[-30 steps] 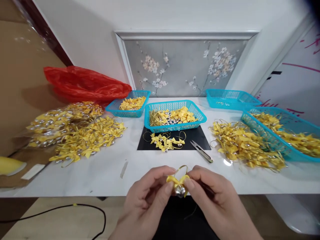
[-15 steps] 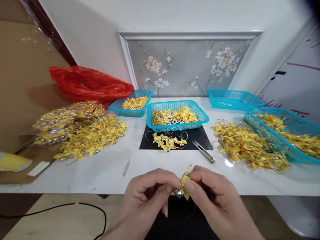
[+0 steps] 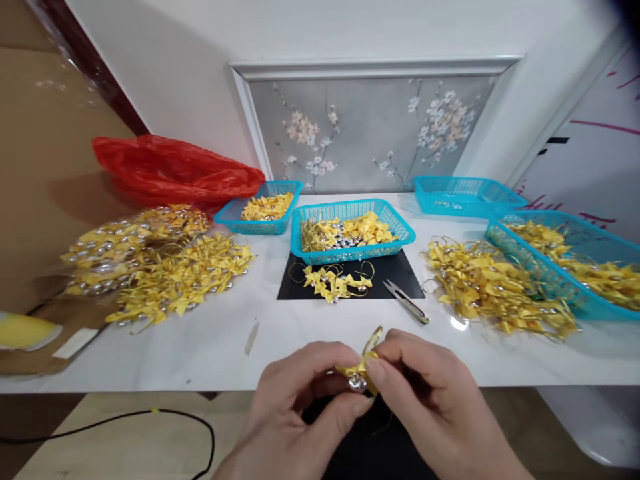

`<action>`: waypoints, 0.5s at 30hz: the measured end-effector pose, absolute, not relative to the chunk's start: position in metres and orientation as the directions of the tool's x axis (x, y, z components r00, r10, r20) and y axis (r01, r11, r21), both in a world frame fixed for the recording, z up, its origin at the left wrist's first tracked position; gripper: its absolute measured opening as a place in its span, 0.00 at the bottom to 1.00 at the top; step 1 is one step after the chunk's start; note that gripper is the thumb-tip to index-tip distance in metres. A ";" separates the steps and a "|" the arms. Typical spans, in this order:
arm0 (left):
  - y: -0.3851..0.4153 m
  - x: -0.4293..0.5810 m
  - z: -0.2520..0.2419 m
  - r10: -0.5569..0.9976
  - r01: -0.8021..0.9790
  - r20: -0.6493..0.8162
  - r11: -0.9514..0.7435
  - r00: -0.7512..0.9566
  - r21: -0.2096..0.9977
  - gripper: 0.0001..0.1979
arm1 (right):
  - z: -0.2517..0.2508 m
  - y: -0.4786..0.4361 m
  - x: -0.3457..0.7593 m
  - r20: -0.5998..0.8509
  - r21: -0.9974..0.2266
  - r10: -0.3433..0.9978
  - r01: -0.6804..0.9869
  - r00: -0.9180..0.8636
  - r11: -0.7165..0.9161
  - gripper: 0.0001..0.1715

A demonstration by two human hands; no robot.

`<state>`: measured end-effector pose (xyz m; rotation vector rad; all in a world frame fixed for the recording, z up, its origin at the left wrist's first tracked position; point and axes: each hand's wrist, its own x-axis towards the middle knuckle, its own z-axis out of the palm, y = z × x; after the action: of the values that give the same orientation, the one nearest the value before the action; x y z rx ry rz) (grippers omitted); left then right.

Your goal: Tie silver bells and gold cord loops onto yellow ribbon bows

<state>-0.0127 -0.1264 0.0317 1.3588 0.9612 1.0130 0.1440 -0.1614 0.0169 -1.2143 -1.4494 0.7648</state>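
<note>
Turned edge-on since a second ago, the gold loop now shows as a thin sliver above the yellow bow. Both grips are pressed on that bow: the left hand pinches it from the left with thumb and forefinger, and the right hand pinches it from the right. A silver bell hangs between them, over the near edge of the tabletop. Just beyond lie thread snips, beside a black mat carrying a few more bows and a blue basket.
</note>
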 end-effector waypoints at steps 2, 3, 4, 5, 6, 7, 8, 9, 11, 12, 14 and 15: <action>-0.124 -0.015 0.030 0.939 -0.018 0.034 -0.030 0.342 0.999 0.08 | 0.018 -0.162 0.144 0.290 -0.929 0.954 0.261 0.079 0.261 0.17; -0.122 -0.017 0.029 0.929 -0.042 0.017 -0.001 0.368 0.999 0.07 | 0.018 -0.162 0.144 0.282 -0.932 0.956 0.259 0.085 0.252 0.17; -0.121 -0.018 0.028 0.918 -0.075 0.001 0.032 0.396 0.997 0.06 | 0.019 -0.162 0.145 0.275 -0.934 0.957 0.258 0.088 0.245 0.18; -0.120 -0.019 0.027 0.909 -0.108 -0.012 0.062 0.417 0.992 0.06 | 0.019 -0.162 0.145 0.269 -0.937 0.959 0.256 0.087 0.239 0.18; -0.118 -0.020 0.027 0.904 -0.132 -0.018 0.083 0.427 0.988 0.06 | 0.019 -0.162 0.145 0.261 -0.939 0.962 0.254 0.082 0.233 0.18; -0.117 -0.020 0.027 0.903 -0.144 -0.023 0.093 0.429 0.985 0.07 | 0.019 -0.162 0.145 0.256 -0.940 0.964 0.251 0.075 0.230 0.18; -0.116 -0.020 0.027 0.898 -0.137 -0.028 0.098 0.439 0.986 0.07 | 0.019 -0.162 0.145 0.252 -0.942 0.966 0.244 0.064 0.230 0.18; -0.115 -0.020 0.027 0.896 -0.120 -0.036 0.099 0.442 0.988 0.06 | 0.019 -0.162 0.145 0.252 -0.944 0.966 0.232 0.053 0.233 0.18; -0.114 -0.020 0.027 0.900 -0.091 -0.051 0.100 0.432 0.991 0.06 | 0.020 -0.162 0.146 0.270 -0.946 0.962 0.198 0.038 0.258 0.18; -0.113 -0.020 0.027 0.901 -0.082 -0.055 0.100 0.430 0.992 0.06 | 0.020 -0.162 0.146 0.286 -0.944 0.957 0.183 0.041 0.274 0.18; -0.112 -0.021 0.025 0.905 -0.078 -0.048 0.088 0.423 0.993 0.05 | 0.018 -0.163 0.147 0.310 -0.941 0.948 0.161 0.071 0.296 0.19; -0.111 -0.022 0.024 0.909 -0.088 -0.036 0.079 0.415 0.993 0.04 | 0.016 -0.164 0.147 0.317 -0.941 0.944 0.154 0.090 0.301 0.19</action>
<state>-0.0217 -0.1114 0.0243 1.2648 0.8489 0.8989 0.1467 -0.1644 0.0163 -1.1213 -1.3562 0.8238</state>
